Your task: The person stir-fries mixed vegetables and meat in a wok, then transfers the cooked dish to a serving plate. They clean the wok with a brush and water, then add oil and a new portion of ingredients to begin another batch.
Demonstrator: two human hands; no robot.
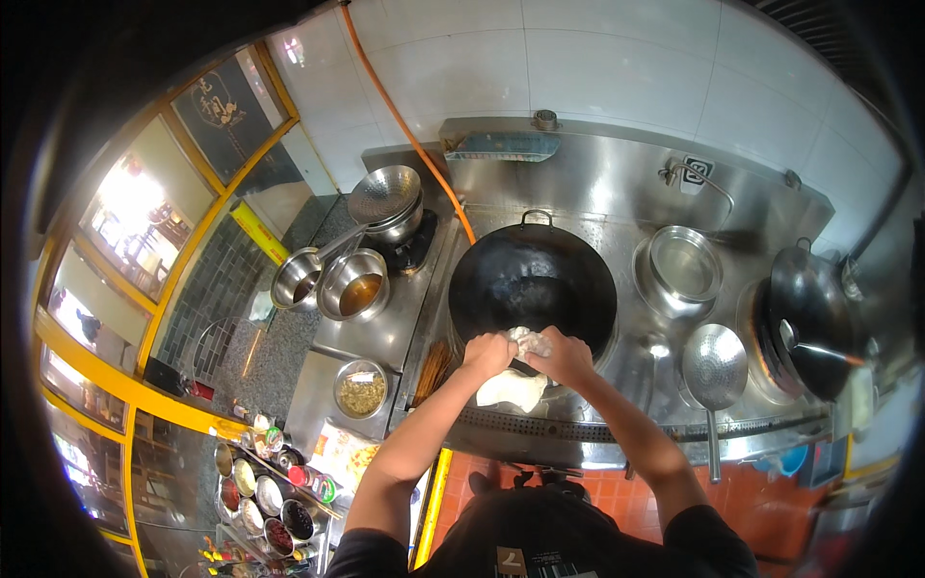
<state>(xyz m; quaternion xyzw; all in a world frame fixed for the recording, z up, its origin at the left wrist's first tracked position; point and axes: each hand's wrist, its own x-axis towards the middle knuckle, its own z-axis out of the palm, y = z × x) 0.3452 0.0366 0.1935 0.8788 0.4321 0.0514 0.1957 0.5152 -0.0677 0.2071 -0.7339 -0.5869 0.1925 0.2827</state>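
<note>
Both hands meet over the near rim of a large black wok (533, 289). My left hand (491, 354) and my right hand (565, 355) are closed on a bunched white cloth (527, 341). More white cloth (512, 390) spreads on the stove edge just below them; whether it is one piece with the bunched part cannot be made out. The wok's dark inside shines near its middle. A loop handle (537, 215) stands up at its far rim.
Right of the wok are a steel basin (685, 264), a perforated skimmer (714, 368) and a second wok (809, 321) with a ladle (789, 334). Leftward stand a bamboo brush (432, 372), a pot of brown liquid (354, 292), stacked strainers (384, 193) and seasoning tins (269, 495). An orange hose (405, 126) hangs behind.
</note>
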